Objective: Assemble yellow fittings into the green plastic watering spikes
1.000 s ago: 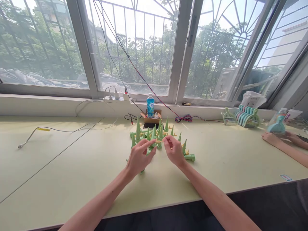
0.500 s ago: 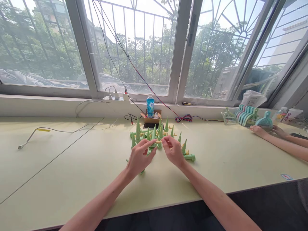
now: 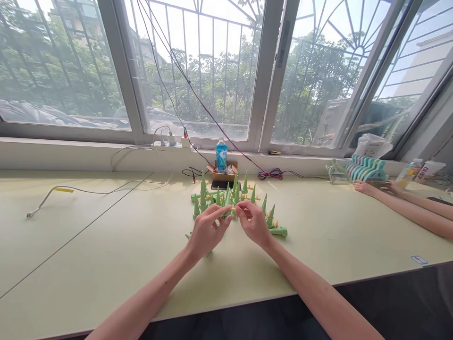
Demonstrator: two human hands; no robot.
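My left hand (image 3: 207, 231) and my right hand (image 3: 252, 223) meet over the pale green table (image 3: 106, 245), fingers pinched together. Between the fingertips sits a small yellow part (image 3: 233, 208), and a green piece pokes out below the left hand. Just behind the hands stands a cluster of green cone-shaped spikes (image 3: 230, 196), several upright, with small yellow pieces scattered among them. One green spike (image 3: 279, 231) lies on its side to the right of my right hand.
A blue-labelled bottle (image 3: 221, 155) and a small cardboard box (image 3: 222, 175) stand by the window sill. Cables (image 3: 71, 191) run across the left of the table. At the right another person's hands (image 3: 368, 188) touch a stack of teal and green plastic pieces (image 3: 366, 169).
My two hands have drawn closer together, the yellow part now pinched between both. The other person's hands moved left and set a teal piece against the stack.
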